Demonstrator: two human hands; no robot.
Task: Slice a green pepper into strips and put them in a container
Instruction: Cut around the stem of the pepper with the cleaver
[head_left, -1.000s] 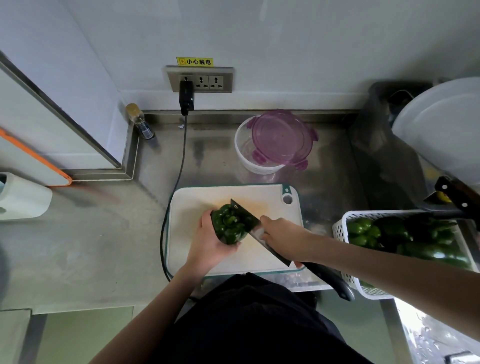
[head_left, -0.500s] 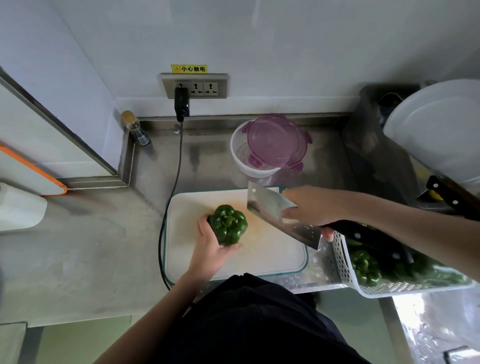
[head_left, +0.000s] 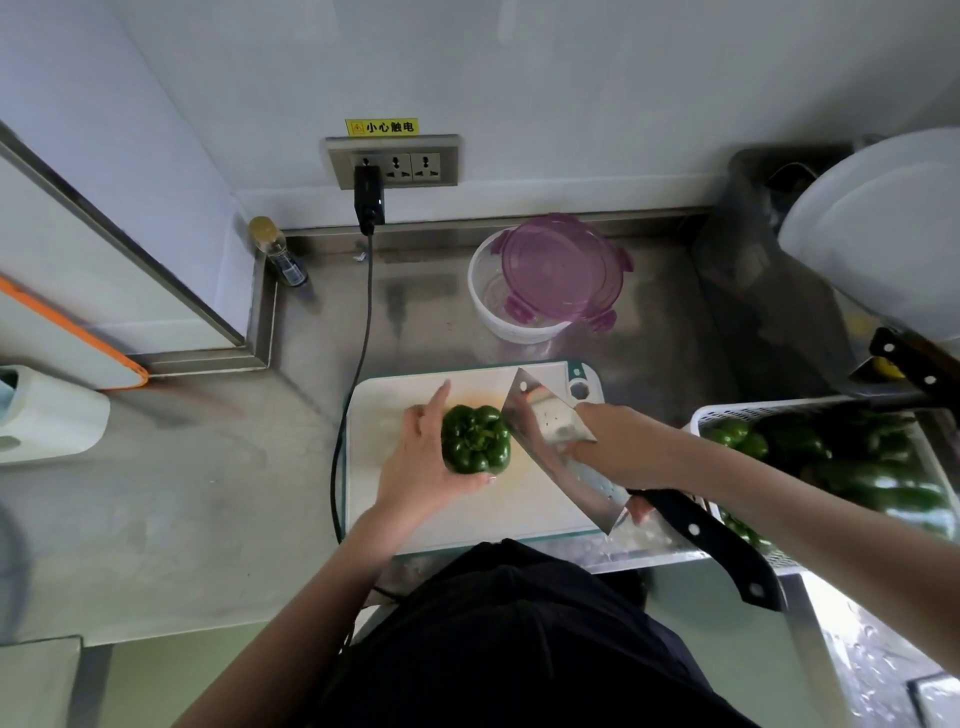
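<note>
Green pepper (head_left: 475, 439), whole and dark, sits on the white cutting board (head_left: 395, 514), which serves as the landmark. The left hand (head_left: 423, 467) holds the pepper from its left side, thumb wrapped under its near edge and index finger stretched out toward the board's far edge. The right hand (head_left: 621, 447) grips a cleaver (head_left: 558, 441) close to the blade, fingers lying on the flat steel; the broad blade tilts over the board's right half, its edge just beside the pepper's right side, though whether it touches cannot be told. The black riveted handle (head_left: 717, 551) juts past the board's near right corner. Behind the board, on the steel counter (head_left: 426, 312), stands a round white container (head_left: 498, 317) with a purple lid (head_left: 558, 270) resting askew on its rim. Right of the board, a white perforated basket (head_left: 727, 410) holds more green peppers. A black cord (head_left: 366, 322) runs past the board's left edge up to a wall socket (head_left: 395, 163).
</note>
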